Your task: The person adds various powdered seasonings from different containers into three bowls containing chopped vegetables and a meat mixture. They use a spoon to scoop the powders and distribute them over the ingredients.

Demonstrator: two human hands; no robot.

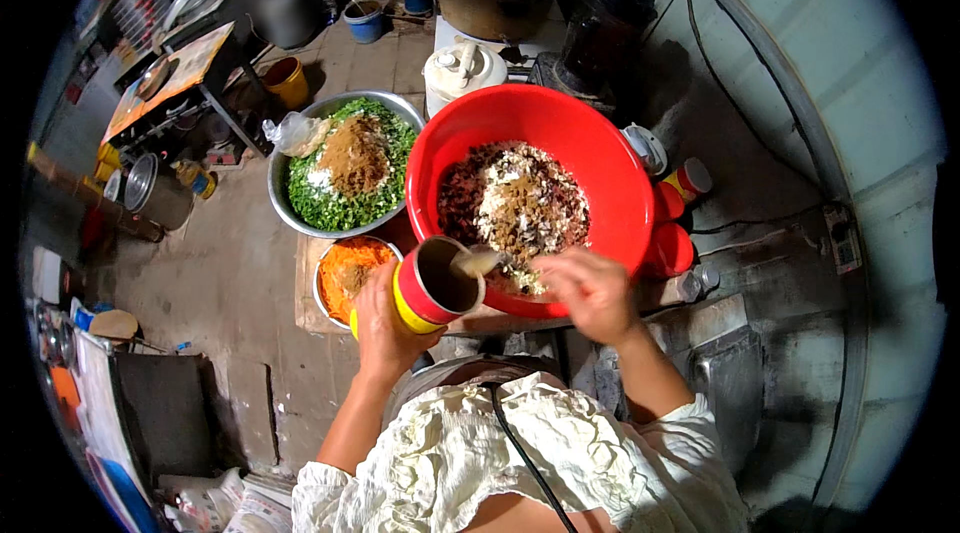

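My left hand (390, 334) grips a red and yellow cylindrical canister (416, 293), its open mouth tilted toward the red basin. A spoon (480, 261), blurred and seemingly loaded with pale powder, is over the canister's rim; its handle runs to the pinched fingers of my right hand (589, 296). Under and beyond my right hand is a large red plastic basin (615, 180) of dark and pale chopped food (517, 210) topped with brown powder. To the left stands a metal bowl (279, 206) of chopped greens with brown and white powders. Nearer me, a smaller bowl (321, 300) contains shredded carrot (341, 293).
The bowls rest on a low wooden table (307, 308). Red lids (670, 249) and another canister (694, 179) lie right of the basin. A white lidded container (465, 71) and a blender (607, 22) stand behind it. A clear plastic bag (296, 134) sits on the greens.
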